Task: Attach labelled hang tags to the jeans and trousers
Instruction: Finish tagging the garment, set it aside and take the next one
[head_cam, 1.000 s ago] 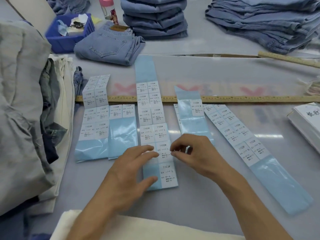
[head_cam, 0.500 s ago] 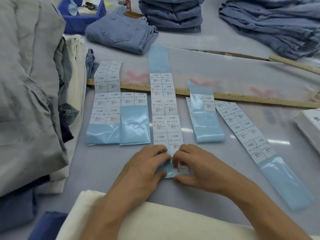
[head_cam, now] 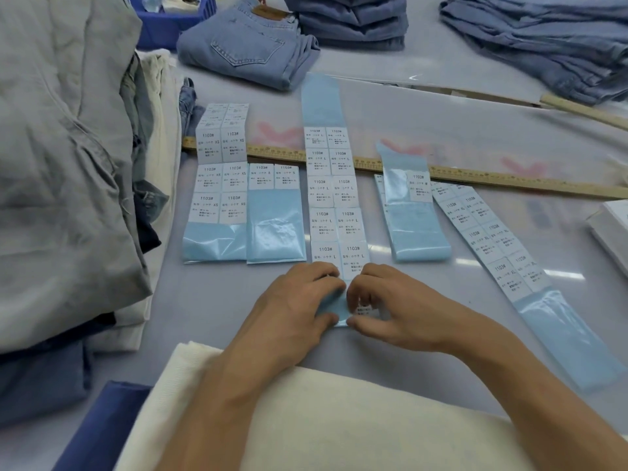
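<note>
Several blue backing strips with white size stickers lie side by side on the table. The long middle strip of L stickers (head_cam: 334,198) runs toward me. My left hand (head_cam: 299,307) and my right hand (head_cam: 390,307) meet at its near end, fingers curled and pinching the blue backing and the last sticker there. XS and S sheets (head_cam: 244,205) lie to the left, a folded strip (head_cam: 413,219) and an XL strip (head_cam: 492,239) to the right. A folded cream trouser (head_cam: 339,419) lies under my forearms at the near edge.
A heap of grey, cream and denim garments (head_cam: 68,164) fills the left. Folded jeans (head_cam: 248,45), denim stacks (head_cam: 350,22) and more denim (head_cam: 543,39) sit at the back, with a blue bin (head_cam: 173,25). A wooden ruler (head_cam: 475,175) crosses the table; white tags (head_cam: 611,229) at right.
My hands drew together at the near end of the middle strip and now pinch its last sticker and backing. The view shifted closer and lower.
</note>
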The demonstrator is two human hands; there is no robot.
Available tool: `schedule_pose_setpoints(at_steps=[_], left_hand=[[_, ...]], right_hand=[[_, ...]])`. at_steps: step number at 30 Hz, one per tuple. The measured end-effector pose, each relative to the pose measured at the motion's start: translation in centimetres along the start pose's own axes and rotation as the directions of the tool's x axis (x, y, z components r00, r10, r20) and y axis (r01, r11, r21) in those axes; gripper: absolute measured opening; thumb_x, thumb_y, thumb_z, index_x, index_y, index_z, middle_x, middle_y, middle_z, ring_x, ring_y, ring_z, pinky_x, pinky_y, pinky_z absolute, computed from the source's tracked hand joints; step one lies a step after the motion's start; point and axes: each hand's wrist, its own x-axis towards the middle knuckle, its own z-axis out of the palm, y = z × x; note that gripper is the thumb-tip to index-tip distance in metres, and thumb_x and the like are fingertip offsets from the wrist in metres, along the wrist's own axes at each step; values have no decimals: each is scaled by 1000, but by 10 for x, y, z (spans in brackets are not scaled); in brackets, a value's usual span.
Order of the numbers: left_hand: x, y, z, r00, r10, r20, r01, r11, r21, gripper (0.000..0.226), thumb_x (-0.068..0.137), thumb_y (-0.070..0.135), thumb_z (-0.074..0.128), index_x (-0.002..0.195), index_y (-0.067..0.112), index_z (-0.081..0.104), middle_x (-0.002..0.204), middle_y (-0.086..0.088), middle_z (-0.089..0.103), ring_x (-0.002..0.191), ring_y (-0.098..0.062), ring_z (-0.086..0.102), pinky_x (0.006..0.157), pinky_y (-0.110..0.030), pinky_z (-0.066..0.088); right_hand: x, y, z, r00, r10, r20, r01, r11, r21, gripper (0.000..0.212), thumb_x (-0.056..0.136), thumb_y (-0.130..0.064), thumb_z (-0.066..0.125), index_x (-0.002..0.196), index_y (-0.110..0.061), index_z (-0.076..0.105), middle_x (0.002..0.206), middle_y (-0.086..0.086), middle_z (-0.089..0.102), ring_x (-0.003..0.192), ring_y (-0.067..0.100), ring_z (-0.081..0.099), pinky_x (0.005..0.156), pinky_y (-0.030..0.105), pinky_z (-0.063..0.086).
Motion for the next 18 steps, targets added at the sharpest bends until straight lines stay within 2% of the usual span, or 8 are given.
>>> schedule_pose_setpoints(at_steps=[2,5,10,14,16,18], left_hand=[[-1,1,0,1000,-3,2,3,1000,5,36,82,18,78,116,21,68,126,13,57,118,-14,51,98,-41,47],[-2,1,0,1000,-9,-4,9,1000,4,37,82,18,78,118,21,68,128,13,57,120,-14,50,100,-41,46],[-2,2,0,1000,-12,-11,12,1000,9,38,83,18,78,119,21,68,128,13,58,120,-14,51,99,-40,47],[-2,3,0,1000,-18,-11,19,1000,8,38,83,18,78,120,21,68,128,13,58,120,-14,51,99,-40,47],[-2,3,0,1000,-23,-15,23,1000,0,39,83,18,78,121,22,68,129,14,57,120,-12,50,100,-39,47],[-2,3,0,1000,-22,-13,22,1000,-4,39,83,18,78,121,23,69,128,14,58,120,-12,50,100,-39,47]], right_hand=[[2,-1,1,1000,3,12,-3,999,-32,23,86,-41,73,92,-31,53,96,-12,49,90,5,45,78,20,39],[4,-1,0,1000,4,14,-4,998,-57,22,84,-32,75,93,-24,56,95,-9,49,90,9,44,78,22,38],[3,-1,0,1000,15,15,-15,1000,-5,17,82,-25,72,92,-21,60,93,-9,48,87,7,44,76,17,36],[8,0,1,997,74,-18,-73,995,75,7,84,-14,64,89,-19,64,89,-7,53,81,8,49,75,22,39],[9,1,0,995,95,-32,-90,986,140,8,85,-16,66,87,-23,61,87,-8,55,78,7,51,71,20,38],[8,1,1,997,77,-8,-76,987,139,20,83,-26,73,83,-32,53,86,-10,53,79,6,50,69,16,36]])
